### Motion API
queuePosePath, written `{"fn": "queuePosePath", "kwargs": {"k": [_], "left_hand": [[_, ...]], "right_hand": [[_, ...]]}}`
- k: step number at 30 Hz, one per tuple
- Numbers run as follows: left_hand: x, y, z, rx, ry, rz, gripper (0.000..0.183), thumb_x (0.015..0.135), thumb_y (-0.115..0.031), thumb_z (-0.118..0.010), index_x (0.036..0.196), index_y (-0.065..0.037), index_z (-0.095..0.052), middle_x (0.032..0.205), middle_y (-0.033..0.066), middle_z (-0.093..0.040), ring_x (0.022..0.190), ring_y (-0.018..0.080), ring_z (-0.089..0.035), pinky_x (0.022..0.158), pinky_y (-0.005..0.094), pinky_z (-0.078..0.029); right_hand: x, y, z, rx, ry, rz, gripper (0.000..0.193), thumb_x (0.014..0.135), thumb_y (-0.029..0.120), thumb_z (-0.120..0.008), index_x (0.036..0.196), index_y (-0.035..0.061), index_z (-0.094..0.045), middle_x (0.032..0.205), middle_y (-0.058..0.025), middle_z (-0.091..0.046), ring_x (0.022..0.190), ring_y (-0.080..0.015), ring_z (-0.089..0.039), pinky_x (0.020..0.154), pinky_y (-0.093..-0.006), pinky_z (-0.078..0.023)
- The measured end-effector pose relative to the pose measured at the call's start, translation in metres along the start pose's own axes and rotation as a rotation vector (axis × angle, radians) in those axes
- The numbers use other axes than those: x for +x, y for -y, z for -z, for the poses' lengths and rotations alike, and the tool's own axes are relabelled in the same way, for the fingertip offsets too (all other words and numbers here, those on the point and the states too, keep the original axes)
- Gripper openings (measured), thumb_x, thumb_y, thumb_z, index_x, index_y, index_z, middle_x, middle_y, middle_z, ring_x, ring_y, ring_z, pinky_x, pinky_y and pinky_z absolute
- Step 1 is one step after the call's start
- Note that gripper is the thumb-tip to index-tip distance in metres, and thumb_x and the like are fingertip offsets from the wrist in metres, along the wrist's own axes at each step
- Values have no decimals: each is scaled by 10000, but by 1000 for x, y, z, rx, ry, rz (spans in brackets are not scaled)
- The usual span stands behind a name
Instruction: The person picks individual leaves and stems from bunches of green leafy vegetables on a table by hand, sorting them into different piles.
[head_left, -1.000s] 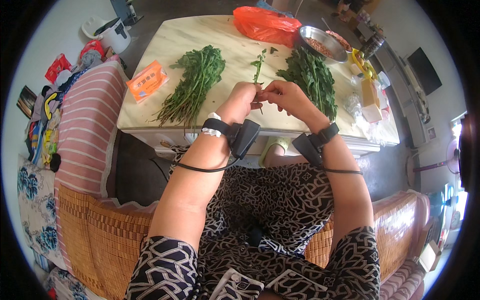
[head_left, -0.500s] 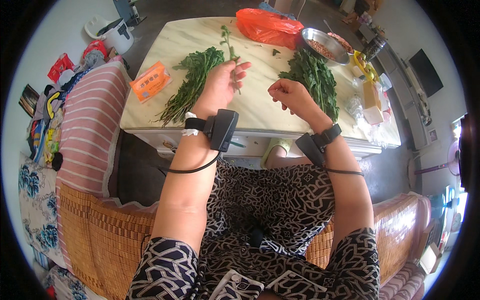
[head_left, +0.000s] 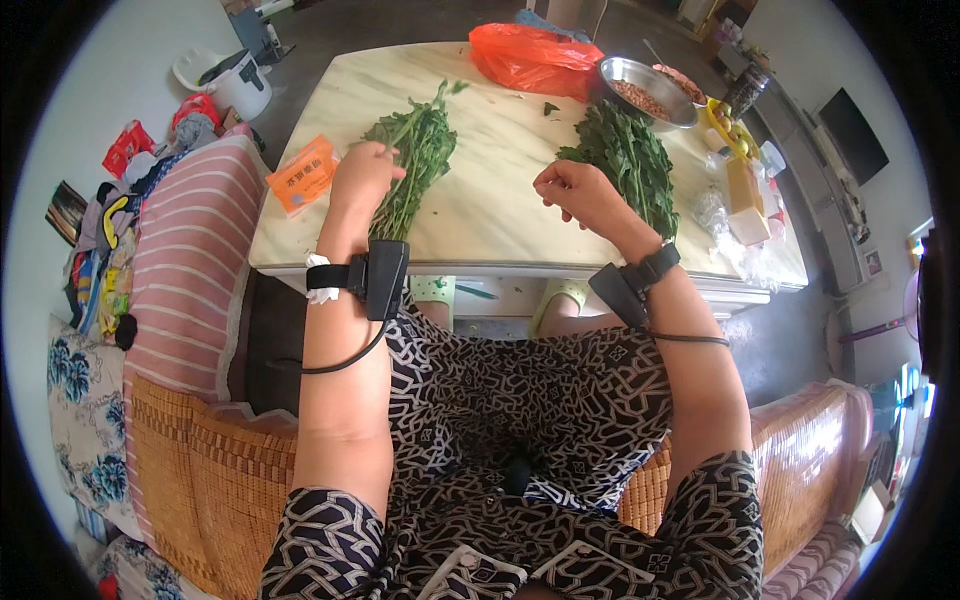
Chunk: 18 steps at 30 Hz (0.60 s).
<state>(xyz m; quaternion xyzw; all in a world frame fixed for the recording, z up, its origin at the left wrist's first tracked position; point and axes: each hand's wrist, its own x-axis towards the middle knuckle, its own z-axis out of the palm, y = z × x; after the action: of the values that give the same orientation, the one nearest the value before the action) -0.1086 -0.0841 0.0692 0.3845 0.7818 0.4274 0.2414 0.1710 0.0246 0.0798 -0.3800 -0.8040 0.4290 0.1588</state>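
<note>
My left hand [head_left: 362, 182] is at the left edge of a bunch of long-stemmed leafy greens [head_left: 425, 150], its fingers curled against the stems. Whatever those fingers hold is hidden. One sprig's tip sticks out past the far end of this bunch. My right hand [head_left: 585, 195] hovers over the table, beside a second heap of dark green leaves [head_left: 630, 160]. Its fingers are pinched together, and I cannot see what is between them. A black device is strapped on each wrist.
An orange packet [head_left: 303, 176] lies left of the greens on the marbled table [head_left: 490, 215]. A red plastic bag [head_left: 535, 62], a steel bowl of peanuts [head_left: 645, 92] and a yellow basket [head_left: 728, 132] stand along the far right. Clear plastic wrap [head_left: 712, 215] lies near the right edge.
My left hand has moved left with its fingers curling in, and the sprig it held now seems to lie on the bunch. The bunch's stems have swung rightward. My right hand stays put.
</note>
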Motion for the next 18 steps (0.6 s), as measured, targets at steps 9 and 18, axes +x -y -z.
{"fn": "queuePosePath", "kwargs": {"k": [9, 18], "left_hand": [[19, 44, 4, 371, -76, -77, 298, 912, -290, -482, 1018, -59, -638, 965, 143, -676, 943, 356, -616, 772, 445, -472], [18, 47, 7, 599, -15, -87, 303, 829, -267, -510, 841, -2, -658, 895, 234, -641, 878, 415, -607, 748, 495, -469]], "right_hand": [[-1, -1, 2, -5, -1, 40, 192, 838, 185, -587, 885, 3, -630, 716, -43, -630, 524, -109, -547, 465, -261, -440], [-3, -18, 10, 2, -61, 80, 194, 836, 179, -588, 868, -2, -648, 721, -92, -650, 534, -166, -598, 507, -295, -496]]}}
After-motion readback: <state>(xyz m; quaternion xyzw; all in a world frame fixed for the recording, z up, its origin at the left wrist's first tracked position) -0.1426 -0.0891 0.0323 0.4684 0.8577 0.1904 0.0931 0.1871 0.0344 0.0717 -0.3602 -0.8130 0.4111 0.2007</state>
